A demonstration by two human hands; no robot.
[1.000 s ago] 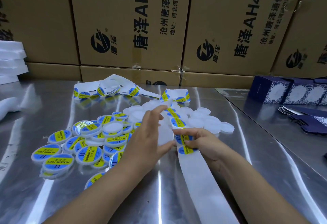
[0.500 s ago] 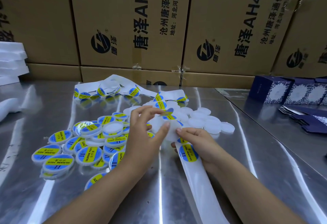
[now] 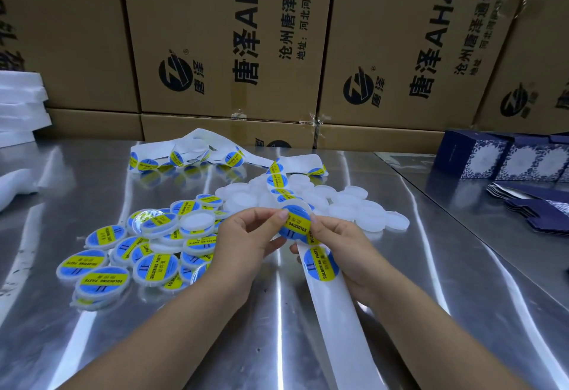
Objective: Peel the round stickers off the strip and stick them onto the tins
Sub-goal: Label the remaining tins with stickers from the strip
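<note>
Hands close together above the steel tabletop [image 3: 277, 337]: left hand [image 3: 246, 237] pinches a white tin [image 3: 303, 208] by its rim, right hand [image 3: 346, 246] pinches the opposite edge, thumb pressing a blue sticker [image 3: 294, 226] onto it, over the strip [image 3: 338, 322]. Uneven pressure could trap a crease or seat it off-centre.

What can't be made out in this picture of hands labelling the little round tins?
Head view:
1. Small round white tin with a blue-and-yellow sticker: sides and underside hidden by the left hand gripping it.
2. Long white paper strip: near end cut off by the bottom edge, a stretch covered by the right hand.
3. The tin sticker's smaller print: too small to read.
4. Stacked white foam sheets: cut off by the left edge.
</note>
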